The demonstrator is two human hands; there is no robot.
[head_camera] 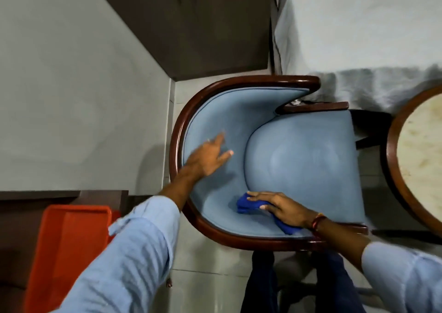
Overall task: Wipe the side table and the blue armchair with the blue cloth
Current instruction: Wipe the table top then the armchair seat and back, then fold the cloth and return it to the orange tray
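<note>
At the lower left of the frame an orange plastic tray (69, 248) sits on a dark brown surface, partly covered by a light blue sleeve (124, 260). To its right, the left hand (208, 156) reaches up into the middle of the frame and lies flat with fingers spread open against the inner backrest of the blue armchair (306, 159), holding nothing; it is motion-blurred. The armchair fills the centre of the picture, seen from above: its curved, dark wooden rim bulges toward the left of the frame, and the open front of the seat faces right, so its long axis runs left to right across the picture. Just below centre, the right hand (284, 208) presses palm-down on the blue cloth (248, 204), fingers extended and fairly flat over it, pinning it against the lower inner side panel where that meets the seat cushion. The bunched cloth stretches diagonally, one end pointing to the upper left beyond the fingertips and the other showing under the wrist toward the lower right. At the far right edge, the round side table (392, 169) with a wooden rim and pale top stands just beside the chair's front.
</note>
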